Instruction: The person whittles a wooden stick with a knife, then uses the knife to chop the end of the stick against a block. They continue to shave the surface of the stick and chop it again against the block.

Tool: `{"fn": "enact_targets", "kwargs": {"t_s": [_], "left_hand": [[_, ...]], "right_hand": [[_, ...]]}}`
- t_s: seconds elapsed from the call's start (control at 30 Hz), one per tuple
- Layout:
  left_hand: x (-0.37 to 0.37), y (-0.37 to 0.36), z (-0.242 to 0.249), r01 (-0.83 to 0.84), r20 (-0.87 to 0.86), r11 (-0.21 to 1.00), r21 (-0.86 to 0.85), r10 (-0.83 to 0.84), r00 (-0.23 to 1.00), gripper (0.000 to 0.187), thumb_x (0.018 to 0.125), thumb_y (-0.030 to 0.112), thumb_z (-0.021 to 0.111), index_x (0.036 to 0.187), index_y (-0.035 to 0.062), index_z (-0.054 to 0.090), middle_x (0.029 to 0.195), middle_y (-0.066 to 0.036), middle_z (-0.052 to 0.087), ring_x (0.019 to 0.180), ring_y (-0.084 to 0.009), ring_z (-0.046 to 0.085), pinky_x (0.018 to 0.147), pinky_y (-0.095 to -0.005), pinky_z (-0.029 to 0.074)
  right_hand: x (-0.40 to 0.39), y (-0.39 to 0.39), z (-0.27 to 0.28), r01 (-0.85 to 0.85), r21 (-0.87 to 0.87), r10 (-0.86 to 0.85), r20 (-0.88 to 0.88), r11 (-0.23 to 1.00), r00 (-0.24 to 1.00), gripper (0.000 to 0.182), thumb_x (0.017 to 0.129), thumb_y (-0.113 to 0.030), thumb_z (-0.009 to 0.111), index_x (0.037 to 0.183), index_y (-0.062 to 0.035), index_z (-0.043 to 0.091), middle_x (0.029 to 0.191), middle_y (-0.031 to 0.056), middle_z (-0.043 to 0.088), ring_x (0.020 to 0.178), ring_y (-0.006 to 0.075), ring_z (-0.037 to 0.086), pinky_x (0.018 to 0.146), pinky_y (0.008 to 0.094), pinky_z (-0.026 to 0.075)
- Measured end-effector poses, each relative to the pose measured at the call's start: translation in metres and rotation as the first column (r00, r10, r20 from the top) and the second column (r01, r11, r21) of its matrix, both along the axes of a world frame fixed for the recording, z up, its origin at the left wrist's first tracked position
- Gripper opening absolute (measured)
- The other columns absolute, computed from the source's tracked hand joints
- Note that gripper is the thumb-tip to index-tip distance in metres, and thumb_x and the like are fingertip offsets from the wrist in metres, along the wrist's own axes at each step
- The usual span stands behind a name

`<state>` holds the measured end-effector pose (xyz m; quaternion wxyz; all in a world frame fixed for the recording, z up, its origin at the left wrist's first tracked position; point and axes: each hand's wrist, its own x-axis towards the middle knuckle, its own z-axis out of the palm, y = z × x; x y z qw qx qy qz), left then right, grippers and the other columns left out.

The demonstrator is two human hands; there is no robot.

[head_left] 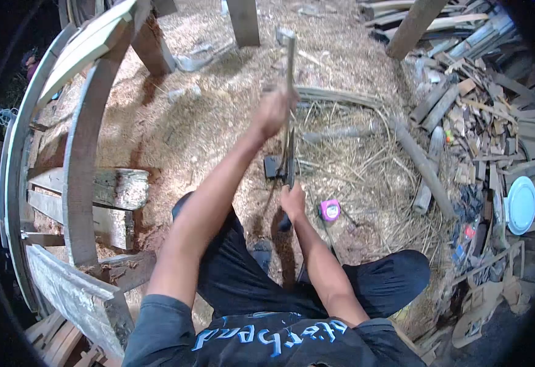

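Note:
My left hand (273,111), slightly blurred, is closed around a thin wooden stick (290,61) that stands out beyond the fist. Nearer my body, my right hand (293,200) grips a long knife, its dark blade (291,153) pointing away from me along the line of the stick. Thin strips lie beside the blade just below my left fist. A small black block (272,167) sits directly left of the blade. To the right of my right hand, a pink tape measure (329,210) rests on the ground between my knees.
Shavings and straw-like strips (365,165) cover the ground. A curved wooden frame (84,140) rises at the left. Poles (423,162) lie at the right, before a heap of wood scraps (481,122) and a light blue round lid (521,205). Posts (243,21) stand ahead.

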<state>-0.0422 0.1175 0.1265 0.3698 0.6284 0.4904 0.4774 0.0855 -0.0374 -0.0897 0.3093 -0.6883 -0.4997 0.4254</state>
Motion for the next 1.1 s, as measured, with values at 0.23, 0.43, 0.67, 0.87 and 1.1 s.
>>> {"fn": "enact_targets", "kwargs": {"t_s": [0.23,0.43,0.67,0.87,1.1], "left_hand": [[0.035,0.002,0.021,0.088,0.338,0.993,0.072,-0.108,0.935,0.034,0.107,0.032,0.049,0.104,0.0017,0.064,0.081,-0.002,0.059,0.074,-0.008,0.058,0.068,-0.0257,0.051],[0.059,-0.034,0.082,0.035,0.525,0.999,0.012,-0.036,0.85,0.023,0.103,0.025,0.058,0.098,0.0027,0.064,0.067,0.003,0.055,0.053,-0.0054,0.05,0.047,-0.0213,0.042],[0.079,-0.07,0.097,0.236,0.52,0.966,-0.102,-0.15,0.841,0.028,0.105,0.024,0.052,0.114,0.0003,0.063,0.074,0.001,0.058,0.058,-0.005,0.052,0.05,-0.0205,0.041],[0.079,-0.084,0.102,0.319,0.632,0.943,-0.098,-0.189,0.752,0.036,0.103,0.023,0.049,0.131,0.0002,0.053,0.08,-0.003,0.058,0.06,-0.0078,0.054,0.052,-0.0217,0.045],[0.062,-0.08,0.13,0.305,0.719,0.934,-0.186,-0.082,0.69,0.035,0.101,0.019,0.047,0.129,-0.0034,0.05,0.085,-0.007,0.059,0.054,-0.0087,0.052,0.046,-0.0222,0.043]], "right_hand": [[0.051,0.099,0.124,-0.009,0.194,0.006,0.013,0.981,1.0,0.04,0.092,-0.032,0.066,0.074,0.0036,0.064,0.061,0.018,0.064,0.061,0.0335,0.067,0.055,0.0429,0.051],[0.076,0.146,0.293,0.162,0.287,-0.023,-0.434,0.944,0.901,0.035,0.093,-0.032,0.072,0.073,-0.0048,0.061,0.057,-0.0018,0.054,0.046,0.0096,0.051,0.043,0.0297,0.041],[0.094,0.121,0.363,-0.013,0.534,0.272,-0.41,0.846,0.871,0.026,0.088,-0.021,0.079,0.096,0.0021,0.068,0.064,-0.0019,0.061,0.047,0.0035,0.051,0.041,0.0213,0.04],[0.107,0.117,0.365,-0.061,0.53,0.25,-0.292,0.846,0.923,0.026,0.092,-0.023,0.073,0.095,0.0022,0.069,0.064,-0.0026,0.06,0.047,0.0046,0.05,0.043,0.0241,0.036],[0.13,0.099,0.383,-0.31,0.736,-0.02,0.402,0.602,0.915,0.029,0.082,-0.019,0.072,0.104,-0.0005,0.065,0.066,0.0102,0.062,0.057,0.0235,0.064,0.05,0.0369,0.046]]}}
